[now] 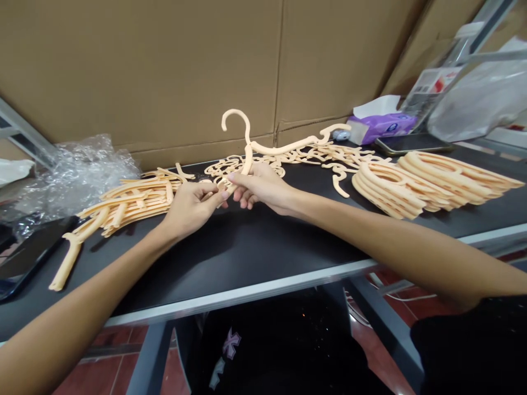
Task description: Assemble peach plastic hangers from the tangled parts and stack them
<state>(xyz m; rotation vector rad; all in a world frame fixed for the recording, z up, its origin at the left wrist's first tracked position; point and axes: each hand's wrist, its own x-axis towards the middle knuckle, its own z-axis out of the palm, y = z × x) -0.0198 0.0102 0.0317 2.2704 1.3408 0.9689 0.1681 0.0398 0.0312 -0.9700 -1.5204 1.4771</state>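
A cream plastic clothes hanger [284, 148] is held up over the table, its hook pointing upward and one arm stretching to the right. Its other arm folds down between my hands. My right hand [263, 189] grips that lowered arm. With thumb and fingers, my left hand [191, 208] pinches near the arm's lower end; the exact contact there is partly hidden. Behind my hands lies a loose heap of small cream hook pieces [304, 156]. Beside my left hand is a pile of cream hanger arms [135, 203].
Neat stacks of cream hanger parts [444, 178] lie at right. A phone [411, 144], a purple tissue pack [387, 126] and plastic bags [477, 109] are behind them. At left are crumpled clear wrap [90, 164] and a dark phone-like device [35, 255]. Cardboard [164, 71] stands behind the black table [247, 247].
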